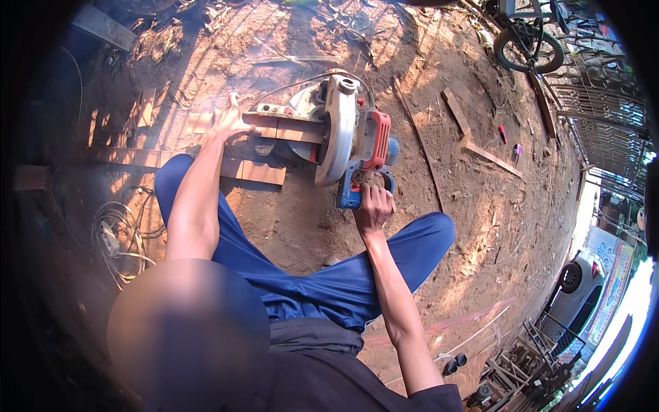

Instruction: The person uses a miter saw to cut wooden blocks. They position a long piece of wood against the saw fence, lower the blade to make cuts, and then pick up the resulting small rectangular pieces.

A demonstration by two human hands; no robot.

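Note:
A miter saw (338, 130) with a silver guard and a red and blue motor stands on the ground before me. My right hand (374, 204) is wrapped round its blue handle (352, 197). A narrow wooden board (295, 130) lies across the saw's base, its right end running to the guard. My left hand (232, 123) holds this board down against the fence, thumb toward the saw and other fingers apart. A thin dark line crosses the board between that hand and the guard. The guard hides most of the blade.
Board pieces (257, 172) lie by my left knee. A coiled cable with a white power strip (108, 237) rests at the left. Wood strips (493, 158) and a pink marker (502, 134) lie on the dirt at right. Beyond are a bicycle (528, 48) and a car (576, 288).

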